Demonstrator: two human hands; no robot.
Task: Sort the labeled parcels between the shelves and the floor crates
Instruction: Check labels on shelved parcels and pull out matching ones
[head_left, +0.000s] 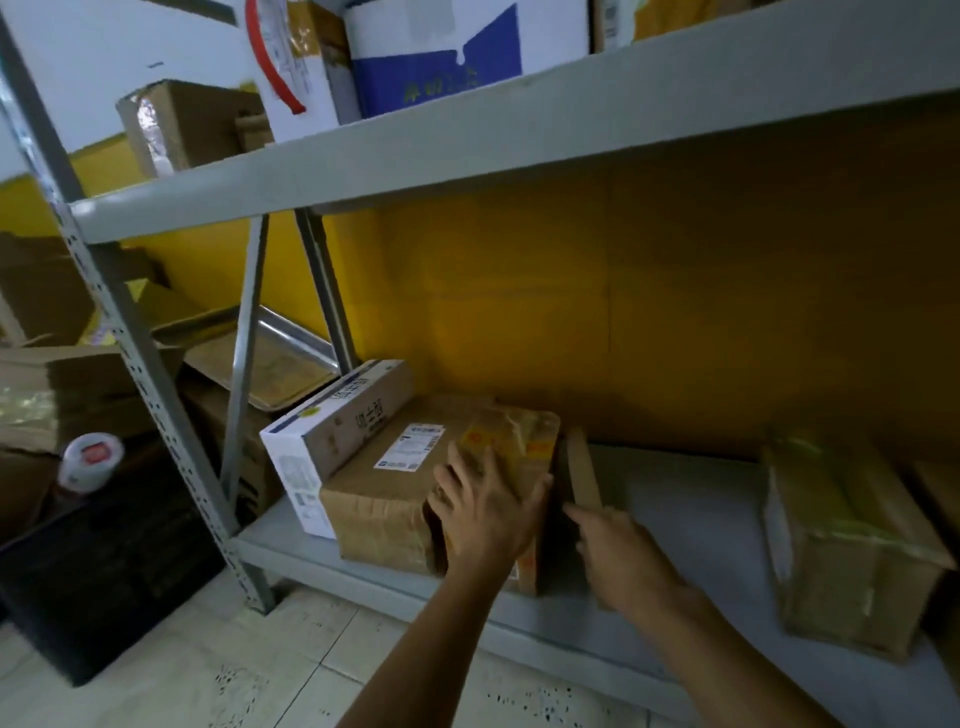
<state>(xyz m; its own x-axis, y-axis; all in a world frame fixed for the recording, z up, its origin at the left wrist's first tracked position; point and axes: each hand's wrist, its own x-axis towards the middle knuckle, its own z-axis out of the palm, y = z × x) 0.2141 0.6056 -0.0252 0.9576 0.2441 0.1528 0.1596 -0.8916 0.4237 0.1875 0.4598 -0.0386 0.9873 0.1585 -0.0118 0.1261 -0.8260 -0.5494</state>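
Observation:
A brown cardboard parcel (395, 483) with a white label lies on the bottom grey shelf (691, 509). My left hand (483, 509) lies flat on its near right corner, fingers spread. My right hand (618, 556) is just right of that parcel, its index finger pointing toward the gap beside a thin upright cardboard piece (582, 473). A white and tan long box (337, 421) leans on the parcel's left side. Another taped brown parcel (841, 540) stands at the shelf's right end.
The upper shelf (467, 140) carries a blue and white box (436, 52) and several cartons. A black floor crate (104, 571) with a white-capped jar (88, 460) sits at the left, with cardboard boxes and a metal tray (270, 358) behind the rack's posts. The floor is tiled.

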